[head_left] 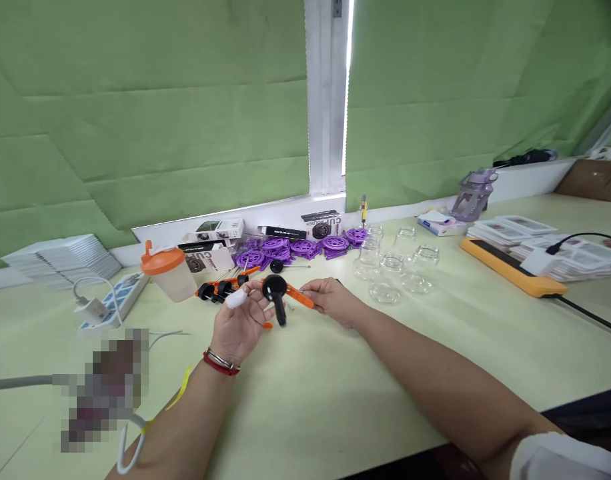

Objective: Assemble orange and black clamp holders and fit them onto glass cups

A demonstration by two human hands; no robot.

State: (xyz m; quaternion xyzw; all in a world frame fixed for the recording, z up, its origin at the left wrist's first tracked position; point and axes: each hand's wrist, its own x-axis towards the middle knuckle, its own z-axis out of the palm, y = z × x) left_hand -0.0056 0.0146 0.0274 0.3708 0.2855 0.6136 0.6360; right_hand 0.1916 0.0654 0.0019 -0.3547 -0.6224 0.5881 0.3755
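Observation:
My left hand [238,327] is closed around a black round-headed part [274,287] with a short stem pointing down. White wrapping covers one of its fingertips. My right hand [331,300] pinches the end of an orange strip [300,297], whose other end meets the black part; whether the two are joined I cannot tell. Behind my left fingers lie several orange and black pieces [224,288], partly hidden by the hand. A small black disc [276,267] rests on the table just beyond.
Purple wheel-shaped pieces [305,248] and printed boxes [213,260] line the wall. Clear glass jars [384,292] stand right of centre. At left are an orange-lidded cup [170,273] and a power strip [113,303]; at right, an orange-edged power strip [510,268] and white stacks [575,257].

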